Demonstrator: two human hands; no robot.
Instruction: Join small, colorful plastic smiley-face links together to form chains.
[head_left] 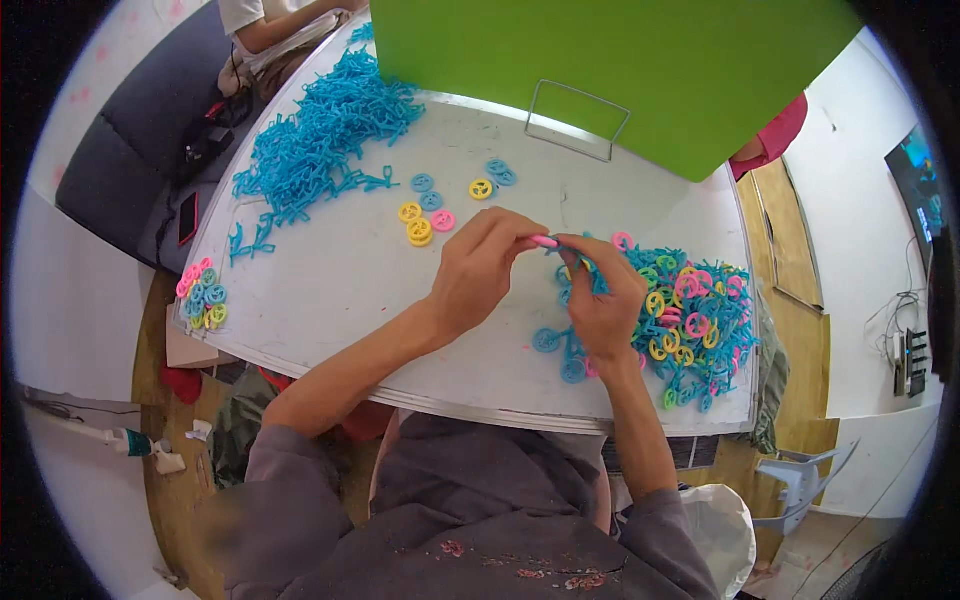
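Over the middle of the table, my left hand (475,275) pinches a small pink plastic wheel (544,241), seen nearly edge-on. My right hand (608,305) meets it there, thumb and fingers closed on a small blue plastic piece at the wheel's edge, mostly hidden by the fingers. Beyond my left hand lie several loose wheels: a pink wheel (443,220), yellow wheels (419,230) and blue wheels (421,183). By my right hand spreads a heap of blue pieces with coloured wheels on them (690,310). Some blue wheels (546,340) lie near my right wrist.
A large pile of blue branched plastic pieces (335,125) covers the far left. A green panel (600,60) stands along the far edge, with a thin metal frame (578,120) against it. More coloured wheels (203,293) sit at the left edge. Another person's arm (280,30) shows far left.
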